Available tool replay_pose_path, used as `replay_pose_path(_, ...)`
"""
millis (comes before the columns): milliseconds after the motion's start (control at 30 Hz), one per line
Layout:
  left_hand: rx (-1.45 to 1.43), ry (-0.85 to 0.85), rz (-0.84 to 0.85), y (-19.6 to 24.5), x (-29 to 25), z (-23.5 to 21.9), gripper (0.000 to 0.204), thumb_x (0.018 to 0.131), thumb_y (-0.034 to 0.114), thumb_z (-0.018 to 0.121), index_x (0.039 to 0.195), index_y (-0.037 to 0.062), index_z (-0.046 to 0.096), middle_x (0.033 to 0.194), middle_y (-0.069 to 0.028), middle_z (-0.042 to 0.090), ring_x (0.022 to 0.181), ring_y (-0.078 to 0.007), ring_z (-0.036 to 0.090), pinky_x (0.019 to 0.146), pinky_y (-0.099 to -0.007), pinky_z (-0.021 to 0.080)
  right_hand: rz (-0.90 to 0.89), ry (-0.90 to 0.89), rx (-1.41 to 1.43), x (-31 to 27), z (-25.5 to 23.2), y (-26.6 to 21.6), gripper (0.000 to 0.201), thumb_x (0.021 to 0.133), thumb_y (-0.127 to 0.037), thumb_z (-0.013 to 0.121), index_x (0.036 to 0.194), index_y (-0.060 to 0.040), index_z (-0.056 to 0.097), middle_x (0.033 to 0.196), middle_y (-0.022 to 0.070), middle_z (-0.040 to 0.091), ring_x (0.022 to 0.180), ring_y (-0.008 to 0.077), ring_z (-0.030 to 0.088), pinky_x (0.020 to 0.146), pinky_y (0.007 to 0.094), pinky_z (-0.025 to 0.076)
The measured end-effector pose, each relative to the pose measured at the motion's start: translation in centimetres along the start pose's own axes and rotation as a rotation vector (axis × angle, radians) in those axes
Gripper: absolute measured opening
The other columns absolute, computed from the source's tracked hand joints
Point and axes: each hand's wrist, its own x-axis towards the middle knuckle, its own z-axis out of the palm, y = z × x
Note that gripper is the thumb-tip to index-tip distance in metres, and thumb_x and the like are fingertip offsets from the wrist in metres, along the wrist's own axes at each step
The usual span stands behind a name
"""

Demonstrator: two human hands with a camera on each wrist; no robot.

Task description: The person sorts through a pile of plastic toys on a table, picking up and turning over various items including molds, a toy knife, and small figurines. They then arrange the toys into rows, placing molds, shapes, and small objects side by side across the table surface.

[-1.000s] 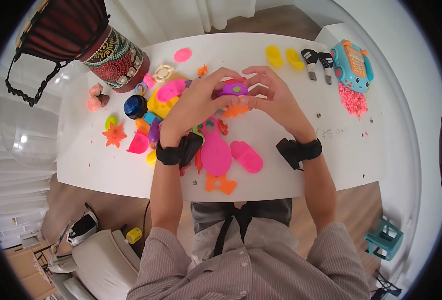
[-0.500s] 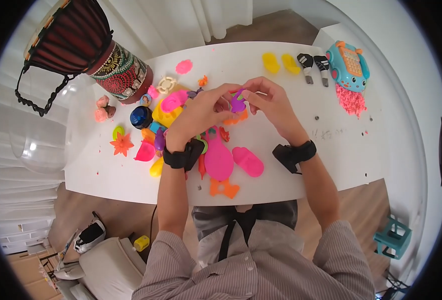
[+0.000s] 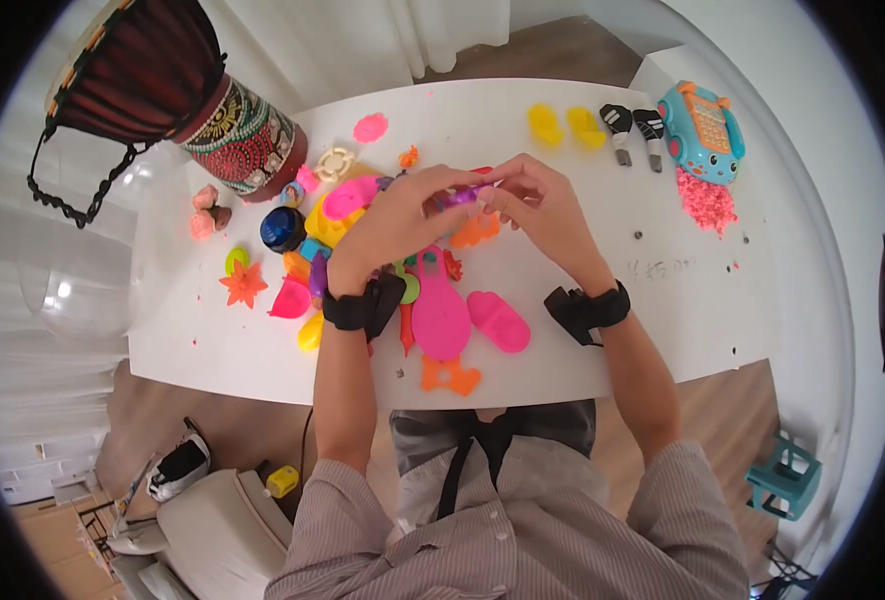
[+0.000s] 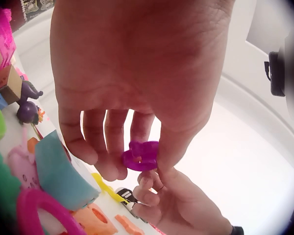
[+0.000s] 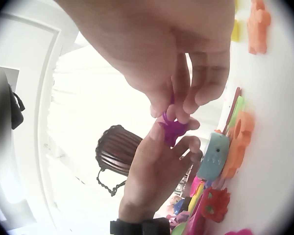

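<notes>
Above the middle of the table, both hands hold a small purple plastic piece with rounded openings (image 4: 141, 157). My left hand (image 3: 402, 218) pinches it between thumb and fingers on one side. From the other side, my right hand (image 3: 550, 212) grips its edge with thumb and fingertips, as the right wrist view shows. Fingers cover much of the purple piece (image 5: 174, 131). Beneath the hands lie an orange cutout shape (image 3: 475, 232) and a pink paddle-shaped toy (image 3: 440, 318). A pink oblong mould (image 3: 498, 322) is to its right.
Left of the hands spreads a pile of colourful toys, including a blue-lidded jar (image 3: 282, 230) and an orange flower (image 3: 244, 285). A drum (image 3: 247, 145) stands at the back left. A toy telephone (image 3: 704, 130) sits back right beside pink crumbs (image 3: 705, 200); yellow pieces (image 3: 545, 124) lie nearby.
Between the hands, the purple piece has been turned: its green-marked face showed earlier, then it was tilted upright, and now it lies flatter. Both hands stay together over the table.
</notes>
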Motion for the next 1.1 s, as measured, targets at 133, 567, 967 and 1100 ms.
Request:
replay_pose_path(133,-0.072,0.001,-0.072,-0.3,0.1,-0.8,0.027,0.101,0.017,0.069,0.125,0.004,0.07,0.1,-0.0059,0.072,0.081,-0.0142,0.062,0.08,-0.0299,0.053,-0.088,-0.008,-0.134,-0.8,0.6,-2.3,0.022,0.096,-0.019,0.077,0.11,-0.0043,0.069,0.081,0.0042,0.071,0.07,0.0086,0.063,0.064,0.0248,0.05)
replay_pose_path(567,0.025,0.182,-0.071,-1.1,-0.2,-1.6,0.032,0.099,0.03,0.07,0.105,-0.001,0.065,0.086,-0.0173,0.065,0.071,-0.0309,0.061,0.068,-0.0387,0.049,-0.337,-0.824,-0.96,-10.0,6.4,-3.8,0.058,0.08,-0.029,0.083,0.131,-0.0185,0.058,0.1,0.0054,0.066,0.09,0.0287,0.068,0.075,0.0387,0.055)
replay_pose_path(967,0.077,0.265,-0.054,-2.6,-0.4,-1.9,0.034,0.095,0.03,0.074,0.103,-0.0026,0.067,0.088,-0.0191,0.066,0.075,-0.0324,0.06,0.072,-0.0391,0.051,-0.148,-1.051,-0.715,-7.8,5.4,-4.4,0.06,0.082,-0.023,0.082,0.136,-0.0213,0.057,0.102,0.0077,0.069,0.076,0.0247,0.069,0.066,0.0344,0.057)
replay_pose_path(1100,-0.048,0.275,-0.024,-3.3,-0.4,-1.9,0.031,0.094,0.027,0.075,0.109,0.0006,0.068,0.088,-0.017,0.068,0.079,-0.0289,0.063,0.075,-0.0373,0.053,0.226,-1.197,-0.227,-4.6,3.7,-6.4,0.061,0.085,-0.011,0.08,0.141,-0.0171,0.056,0.11,0.0075,0.071,0.078,0.0163,0.07,0.06,0.0264,0.055)
